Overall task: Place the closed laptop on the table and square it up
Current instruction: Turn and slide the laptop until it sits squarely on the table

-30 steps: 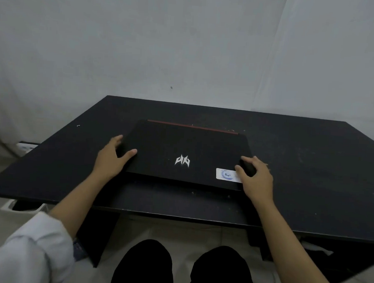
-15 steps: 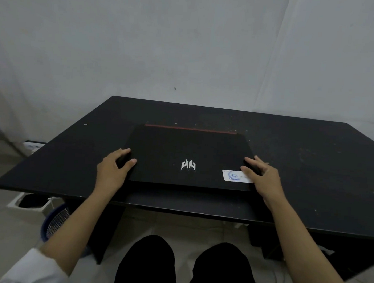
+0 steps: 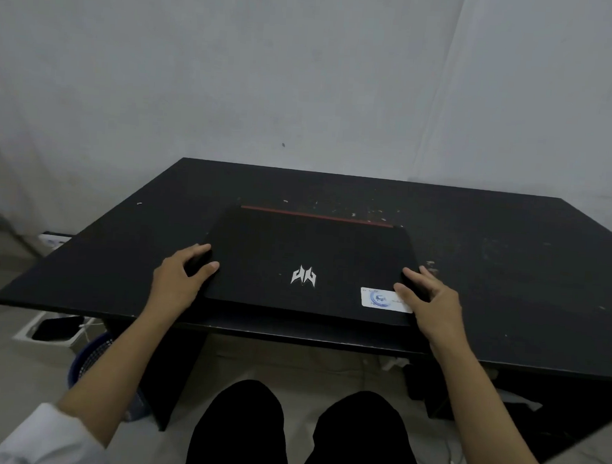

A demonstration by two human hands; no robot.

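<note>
From the head view, the closed laptop (image 3: 309, 264) lies flat on the black table (image 3: 510, 266) near the front edge, with the left hand (image 3: 178, 281) and right hand (image 3: 433, 300) clamped on its two near corners. A hard pull could slide it off that edge, I think. Its long side runs left to right, red hinge strip (image 3: 316, 216) facing the wall, nearly straight

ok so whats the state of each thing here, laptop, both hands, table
laptop: closed, lying flat on the table, near its front edge
left hand: gripping the laptop's left edge, thumb on the lid
right hand: gripping the laptop's right edge, thumb by the white sticker
table: upright, top dusty and flecked
</note>
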